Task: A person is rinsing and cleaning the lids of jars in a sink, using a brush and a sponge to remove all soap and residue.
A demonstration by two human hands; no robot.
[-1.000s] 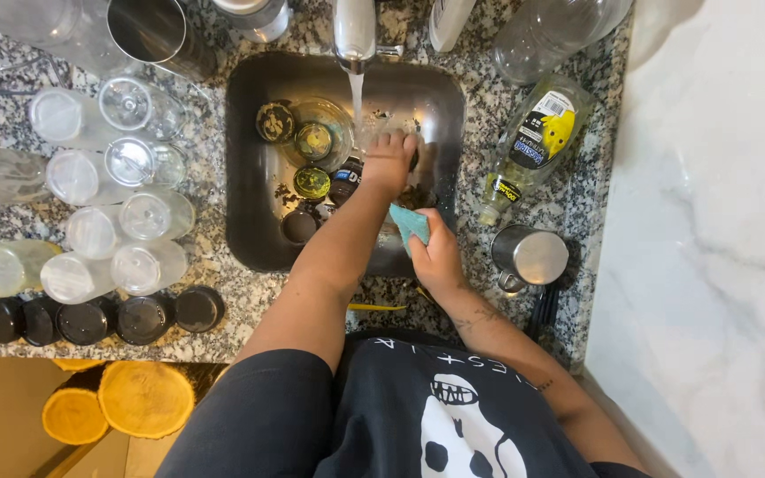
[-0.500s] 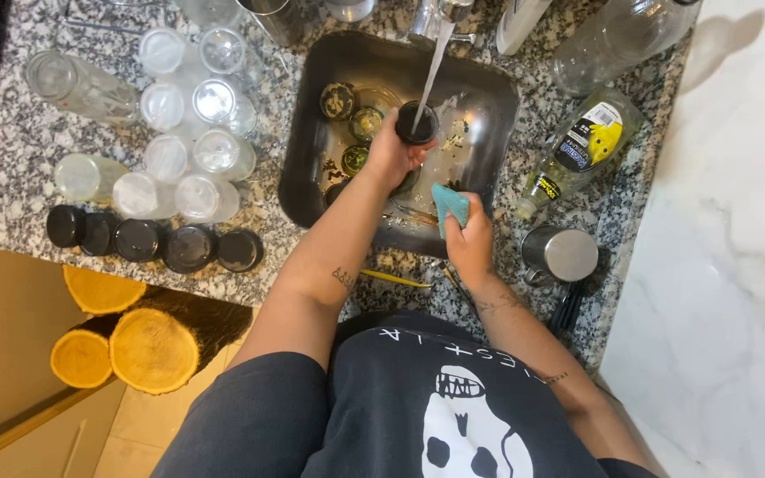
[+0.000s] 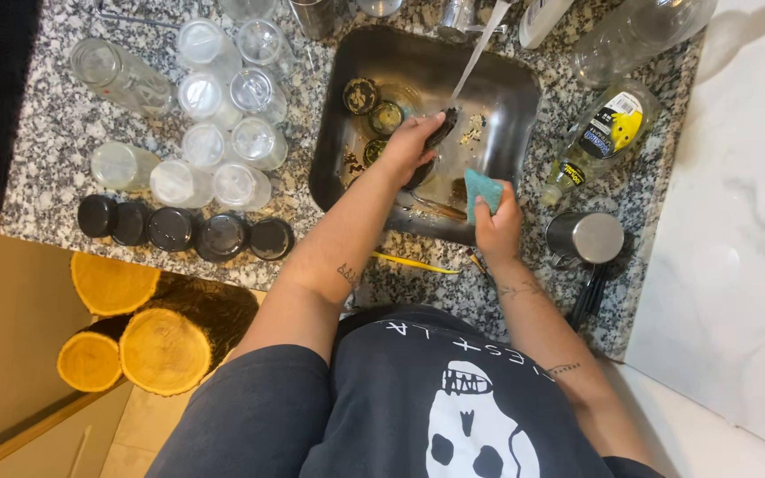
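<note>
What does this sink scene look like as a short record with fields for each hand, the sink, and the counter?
Left hand: the left hand holds a dark round lid under the stream of water.
Right hand: the right hand grips a teal sponge at the sink's near edge.
Sink: the metal sink holds several more dirty lids.
Counter left: clear glass jars and a row of black lids.
Counter right: a dish soap bottle lying down, and a steel cup.

Bright, even light — slightly soft focus
</note>
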